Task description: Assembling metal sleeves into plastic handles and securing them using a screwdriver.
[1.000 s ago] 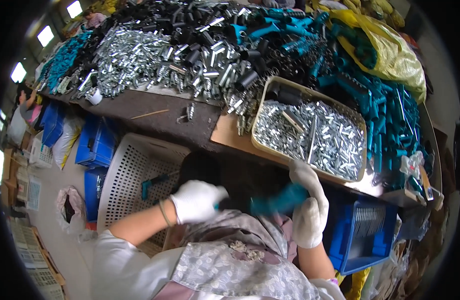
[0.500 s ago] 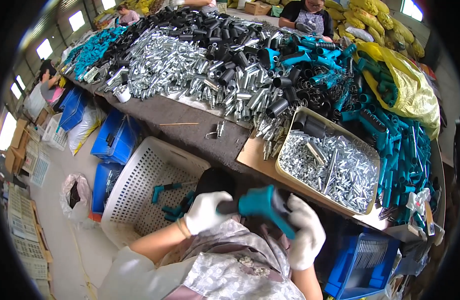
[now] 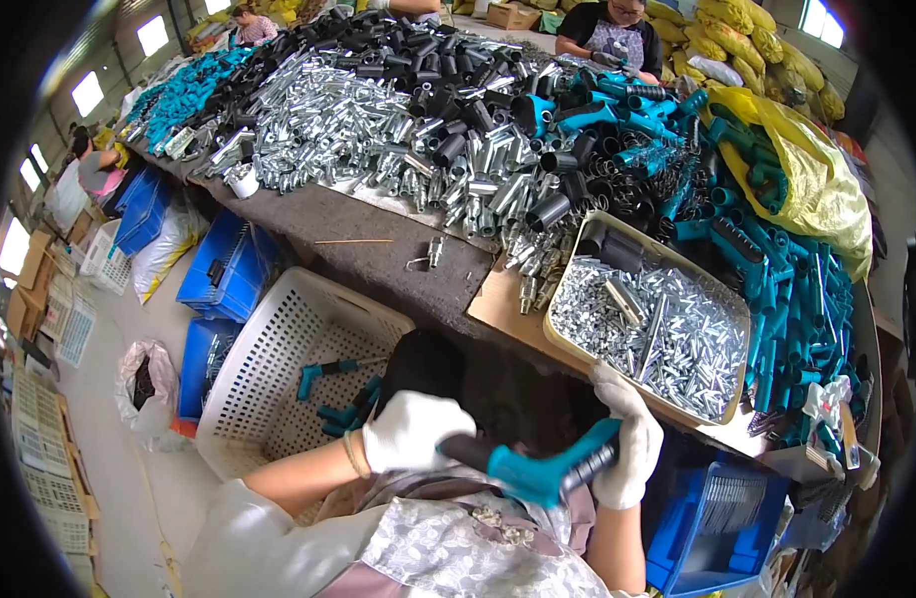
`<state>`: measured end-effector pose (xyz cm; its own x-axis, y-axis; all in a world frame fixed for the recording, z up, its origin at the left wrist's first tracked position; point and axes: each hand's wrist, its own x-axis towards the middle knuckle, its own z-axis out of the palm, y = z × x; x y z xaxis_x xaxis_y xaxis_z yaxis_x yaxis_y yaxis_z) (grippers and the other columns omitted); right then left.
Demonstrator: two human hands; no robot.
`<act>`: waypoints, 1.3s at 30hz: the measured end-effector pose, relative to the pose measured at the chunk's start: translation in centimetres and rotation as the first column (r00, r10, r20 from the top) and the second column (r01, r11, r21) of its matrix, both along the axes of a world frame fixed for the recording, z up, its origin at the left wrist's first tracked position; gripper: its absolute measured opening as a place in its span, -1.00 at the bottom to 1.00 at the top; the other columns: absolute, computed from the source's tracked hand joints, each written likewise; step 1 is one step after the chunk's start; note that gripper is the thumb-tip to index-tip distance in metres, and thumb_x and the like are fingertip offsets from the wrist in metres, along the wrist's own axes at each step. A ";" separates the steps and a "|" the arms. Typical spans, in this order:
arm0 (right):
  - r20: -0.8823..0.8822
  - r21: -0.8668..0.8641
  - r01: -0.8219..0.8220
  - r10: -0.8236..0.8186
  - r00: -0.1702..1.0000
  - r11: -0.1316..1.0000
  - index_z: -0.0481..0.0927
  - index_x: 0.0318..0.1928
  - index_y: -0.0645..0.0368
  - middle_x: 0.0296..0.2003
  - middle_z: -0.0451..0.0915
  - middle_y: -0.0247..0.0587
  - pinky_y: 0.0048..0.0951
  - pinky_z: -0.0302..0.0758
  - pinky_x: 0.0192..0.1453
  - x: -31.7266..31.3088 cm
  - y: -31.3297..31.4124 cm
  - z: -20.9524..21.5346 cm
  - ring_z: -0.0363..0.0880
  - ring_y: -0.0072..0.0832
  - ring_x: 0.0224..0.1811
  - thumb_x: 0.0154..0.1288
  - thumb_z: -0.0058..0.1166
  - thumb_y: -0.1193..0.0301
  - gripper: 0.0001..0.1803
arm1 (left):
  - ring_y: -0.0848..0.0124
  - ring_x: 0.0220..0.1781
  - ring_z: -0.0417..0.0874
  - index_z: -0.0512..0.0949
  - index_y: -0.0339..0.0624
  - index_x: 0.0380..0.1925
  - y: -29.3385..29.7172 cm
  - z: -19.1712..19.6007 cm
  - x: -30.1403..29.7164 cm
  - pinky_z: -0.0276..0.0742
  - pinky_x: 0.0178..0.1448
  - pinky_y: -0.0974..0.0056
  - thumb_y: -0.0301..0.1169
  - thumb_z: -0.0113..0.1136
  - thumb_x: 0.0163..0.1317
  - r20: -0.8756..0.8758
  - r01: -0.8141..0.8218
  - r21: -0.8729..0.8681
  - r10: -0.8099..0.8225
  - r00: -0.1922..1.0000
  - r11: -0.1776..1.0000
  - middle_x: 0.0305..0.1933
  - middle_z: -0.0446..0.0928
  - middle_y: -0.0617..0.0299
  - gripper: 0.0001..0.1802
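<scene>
In front of my apron, both my hands hold a teal pistol-grip tool housing (image 3: pixel 530 478) with black parts. My left hand (image 3: pixel 415 434), in a white glove, closes around the black cylindrical end. My right hand (image 3: pixel 627 444), also gloved, is wrapped at the other side, where the teal grip and a ribbed black part meet the palm. Some of its fingers are hidden. Beside my left forearm stands a white perforated basket (image 3: pixel 269 369), with a few similar teal tools (image 3: pixel 328 371) lying in it.
Ahead, the workbench (image 3: pixel 368 249) bears heaped silver metal parts (image 3: pixel 318 120), black sleeves (image 3: pixel 428 60) and teal housings (image 3: pixel 777 299). A tray (image 3: pixel 553 324) of small metal pins sits at its near edge. Blue crates (image 3: pixel 722 518) stand on both sides. A co-worker (image 3: pixel 612 40) sits across the bench.
The tool has turned in my hands: its grip pointed down toward me and now angles up to the right. My right hand has shifted its hold; my left still grips the black end.
</scene>
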<state>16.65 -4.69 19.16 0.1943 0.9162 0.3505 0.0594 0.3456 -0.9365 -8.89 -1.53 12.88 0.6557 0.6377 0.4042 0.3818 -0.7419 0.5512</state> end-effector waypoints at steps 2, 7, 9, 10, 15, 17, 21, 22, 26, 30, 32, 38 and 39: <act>0.113 0.271 -0.238 0.215 0.970 0.933 0.67 -0.14 0.37 0.04 0.62 0.19 -0.05 0.28 0.45 0.1 0.2 -0.1 0.52 0.00 0.26 0.48 -0.10 0.06 -0.45 | 0.07 -0.33 0.70 0.65 -0.17 -0.33 0.2 -0.3 0.4 0.61 -0.23 0.16 -0.25 0.48 -0.01 0.131 -0.245 -0.379 0.314 0.940 0.892 -0.37 0.63 0.01 -0.69; 0.013 0.134 -0.348 0.350 0.937 0.928 0.69 -0.20 0.34 -0.05 0.69 0.12 -0.01 0.30 0.44 1.1 0.8 0.1 0.54 0.02 0.23 0.36 -0.02 0.17 -0.57 | 0.11 -0.22 0.72 0.65 -0.16 -0.27 -0.6 -0.6 0.4 0.62 -0.26 0.14 -0.24 0.32 0.08 -0.337 0.132 -0.208 -0.198 0.921 0.969 -0.33 0.66 0.09 -0.72; -0.033 0.160 -0.128 0.135 0.990 0.979 0.67 -0.18 0.38 -0.03 0.66 0.20 0.02 0.32 0.41 0.7 0.8 0.3 0.56 0.02 0.20 0.50 -0.16 0.12 -0.47 | 0.15 -0.31 0.72 0.62 -0.19 -0.38 -0.4 -0.7 0.5 0.61 -0.30 0.16 -0.23 0.41 0.04 -0.074 -0.052 -0.084 0.045 0.996 0.995 -0.36 0.65 0.13 -0.72; -0.047 0.282 -0.192 0.213 0.976 0.940 0.65 -0.19 0.36 -0.06 0.65 0.17 0.02 0.35 0.39 0.4 0.4 0.4 0.56 0.02 0.18 0.46 -0.04 0.15 -0.55 | 0.11 -0.39 0.70 0.61 -0.19 -0.43 0.0 -0.7 0.7 0.60 -0.32 0.16 -0.26 0.49 0.00 0.168 -0.164 -0.223 0.204 0.964 0.961 -0.41 0.63 0.09 -0.71; 0.698 0.339 -0.246 -0.067 0.713 0.908 0.70 -0.30 0.30 -0.48 0.64 -0.18 -0.38 0.55 -0.36 1.0 0.7 1.0 0.59 -0.36 -0.53 0.04 0.18 0.51 -0.82 | 0.01 -0.30 0.71 0.67 -0.11 -0.26 -0.5 1.2 1.9 0.64 -0.23 0.07 -0.16 0.20 0.21 -0.467 -0.070 -0.331 -0.099 0.879 0.941 -0.42 0.62 0.03 -0.72; 0.432 -0.588 0.037 0.274 0.859 0.808 0.75 -0.24 0.21 -0.44 0.70 -0.09 -0.31 0.61 -0.20 2.3 2.0 0.6 0.69 -0.25 -0.38 0.31 0.03 0.31 -0.71 | 0.23 -0.44 0.71 0.61 0.07 -0.43 -0.2 3.0 1.0 0.59 -0.37 0.13 -0.18 0.17 0.13 -0.621 0.023 0.013 -0.010 0.783 1.000 -0.50 0.58 0.19 -0.86; 0.756 -0.482 -0.023 0.429 0.495 0.876 0.76 -0.26 0.04 -0.37 0.70 -0.06 -0.12 0.59 -0.20 0.6 1.5 -3.3 0.69 -0.06 -0.29 0.38 0.04 0.01 -0.60 | 0.25 -0.49 0.64 0.54 0.01 -0.44 2.1 5.0 1.4 0.52 -0.43 0.15 -0.33 0.20 0.01 -0.565 0.138 0.257 0.033 0.825 0.957 -0.54 0.50 0.24 -0.91; 0.734 -0.323 -0.222 0.392 0.554 0.920 0.71 -0.16 0.04 -0.37 0.68 0.01 -0.07 0.57 -0.20 0.0 1.3 -4.3 0.67 0.00 -0.29 0.42 -0.01 -0.04 -0.56 | 0.27 -0.48 0.63 0.54 0.01 -0.41 2.5 5.2 2.0 0.51 -0.44 0.14 -0.32 0.20 0.04 -0.559 0.162 0.278 0.023 0.829 0.947 -0.53 0.50 0.25 -0.90; 0.017 -0.494 -0.536 0.624 0.781 0.684 0.51 0.09 0.27 -0.45 0.60 -0.22 -0.35 0.50 -0.31 -1.1 0.8 -5.8 0.57 -0.43 -0.45 0.46 0.04 -0.05 -0.41 | 0.25 -0.23 0.56 0.59 -0.06 -0.13 5.2 6.2 3.7 0.48 -0.14 0.16 -0.27 0.18 0.08 -0.441 0.203 0.452 0.019 0.897 0.869 -0.32 0.51 0.24 -0.67; -0.193 -0.550 -0.440 0.404 0.894 0.710 0.46 0.06 0.25 -0.40 0.56 -0.28 -0.53 0.46 -0.32 -1.1 0.1 -5.2 0.51 -0.60 -0.43 0.34 0.17 0.10 -0.50 | 0.02 0.09 0.56 0.53 -0.04 0.08 10.8 7.6 0.7 0.56 0.14 0.02 -0.22 0.36 0.10 -0.161 -0.505 0.361 0.585 0.795 0.784 0.05 0.52 0.05 -0.49; -0.270 -0.499 -0.434 0.342 0.900 0.750 0.44 0.05 0.24 -0.38 0.56 -0.23 -0.50 0.47 -0.30 -1.6 -0.5 -5.1 0.50 -0.58 -0.44 0.26 0.24 0.15 -0.48 | 0.01 0.08 0.59 0.53 -0.03 0.09 13.8 7.0 -0.6 0.57 0.13 0.02 -0.11 0.34 0.16 -0.346 -0.650 0.258 0.697 0.628 0.715 -0.01 0.52 0.02 -0.48; -0.390 -0.320 -0.563 0.436 0.811 0.762 0.42 0.20 0.28 -0.34 0.53 -0.35 -0.56 0.46 -0.21 -2.1 -1.4 -5.1 0.47 -0.66 -0.35 0.34 0.16 0.33 -0.51 | -0.02 -0.07 0.67 0.56 0.00 0.00 17.5 2.7 -1.8 0.58 0.05 -0.03 -0.24 0.23 0.23 -0.400 -0.672 0.166 0.672 0.623 0.722 -0.15 0.64 -0.01 -0.66; -0.367 -0.336 -0.563 0.446 0.816 0.755 0.42 0.20 0.28 -0.34 0.53 -0.35 -0.56 0.46 -0.21 -2.1 -1.3 -5.1 0.47 -0.66 -0.35 0.34 0.16 0.33 -0.51 | -0.02 -0.11 0.68 0.60 -0.03 0.01 17.6 2.9 -2.2 0.58 0.02 0.00 -0.29 0.20 0.25 -0.349 -0.649 0.174 0.663 0.662 0.740 -0.21 0.66 -0.03 -0.68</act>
<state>14.52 -5.98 14.08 -0.3131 0.9467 -0.0752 -0.2652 -0.1632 -0.9503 -11.06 16.05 15.79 0.1712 0.9518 0.2547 0.9406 -0.2348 0.2452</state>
